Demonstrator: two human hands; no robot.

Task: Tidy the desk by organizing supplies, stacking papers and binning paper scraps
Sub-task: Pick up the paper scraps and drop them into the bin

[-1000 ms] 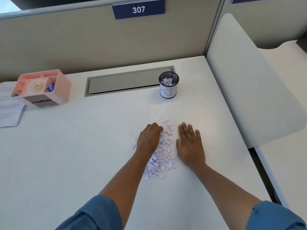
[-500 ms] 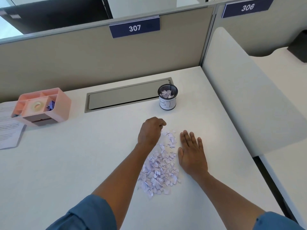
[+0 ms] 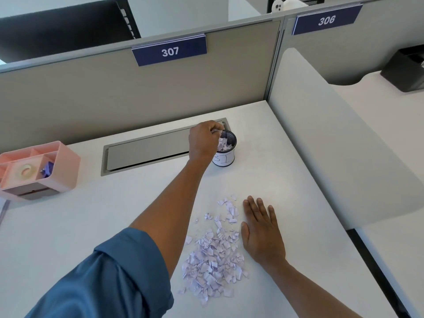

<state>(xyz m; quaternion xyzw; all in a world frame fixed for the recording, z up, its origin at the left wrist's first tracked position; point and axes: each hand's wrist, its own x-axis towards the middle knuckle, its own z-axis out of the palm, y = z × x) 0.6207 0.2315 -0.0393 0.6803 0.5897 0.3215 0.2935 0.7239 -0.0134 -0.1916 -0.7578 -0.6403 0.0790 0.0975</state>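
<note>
Now, left hand [image 3: 205,140]: my fingers pinch paper scraps directly over the bin [image 3: 224,149], near the surface's far edge.
Right hand [image 3: 261,228]: fingers flat, together, beside scrap pile [image 3: 213,260].

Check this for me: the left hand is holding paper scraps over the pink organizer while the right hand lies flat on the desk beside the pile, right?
Not quite. The head view shows the left hand holding paper scraps over the small black mesh cup, not the pink organizer, which sits far off to the left. The rest stands: the right hand lies flat on the desk beside the pile.
</note>
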